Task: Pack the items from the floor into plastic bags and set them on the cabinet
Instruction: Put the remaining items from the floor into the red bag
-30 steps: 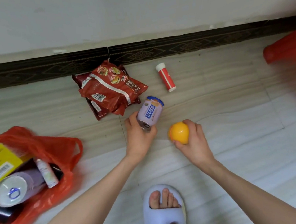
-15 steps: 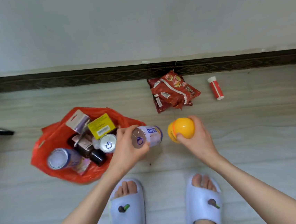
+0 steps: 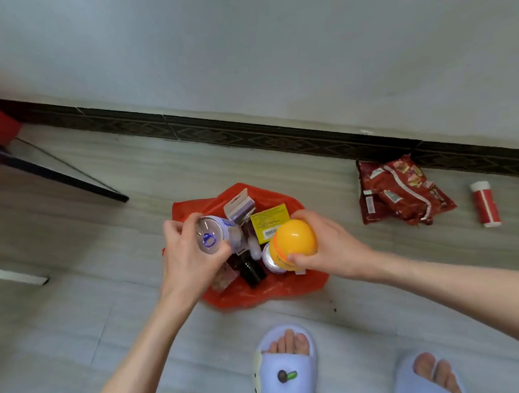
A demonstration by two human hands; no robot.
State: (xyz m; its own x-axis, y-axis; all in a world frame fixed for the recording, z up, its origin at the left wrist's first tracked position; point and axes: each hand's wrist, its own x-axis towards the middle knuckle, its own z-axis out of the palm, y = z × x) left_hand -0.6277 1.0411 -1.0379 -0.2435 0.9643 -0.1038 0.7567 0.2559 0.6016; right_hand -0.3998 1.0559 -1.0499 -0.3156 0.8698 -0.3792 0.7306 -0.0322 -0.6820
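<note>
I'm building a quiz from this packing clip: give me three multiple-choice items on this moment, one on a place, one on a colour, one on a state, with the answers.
1. Where does the red tube lie?
A. inside the bag
B. on the floor, right of the snack packets
C. in the left hand

2. What colour is the plastic bag?
A. red
B. white
C. blue

3. What is the right hand doing?
A. resting flat on the floor
B. gripping the yellow ball-shaped container over the bag
C. pulling a bag handle

Answers: 1 B, the tube lies on bare floor beyond the packets. 2 A, the film around the packed items is red. 3 B, its fingers curl round the container above the bag, while the left hand holds the can.
</note>
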